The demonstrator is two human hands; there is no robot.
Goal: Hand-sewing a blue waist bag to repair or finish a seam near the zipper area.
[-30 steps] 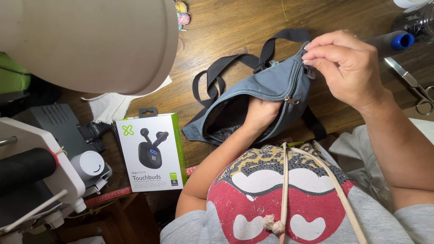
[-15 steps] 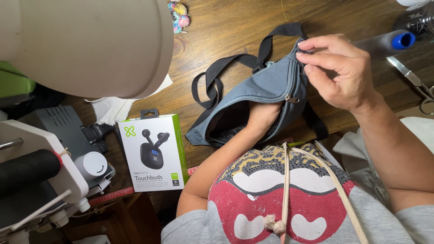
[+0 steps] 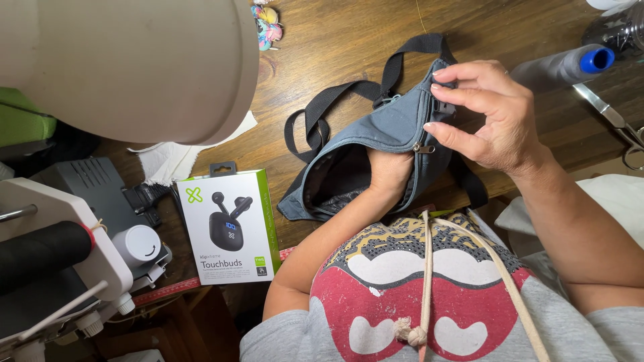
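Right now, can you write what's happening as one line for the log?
left hand: inside grey bag | right hand: pinching bag's top edge by the zipper | bag: open, on wooden table | earbuds box: untouched beside it

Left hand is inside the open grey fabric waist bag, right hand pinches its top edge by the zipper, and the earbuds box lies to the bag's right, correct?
Not quite. In the head view the white-and-green earbuds box lies to the left of the grey fabric waist bag. The left hand is inside it; the right hand pinches its top edge.

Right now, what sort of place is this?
Probably a home sewing workspace: a white sewing machine, a grey thread cone with blue core and metal scissors lie on a wooden table.
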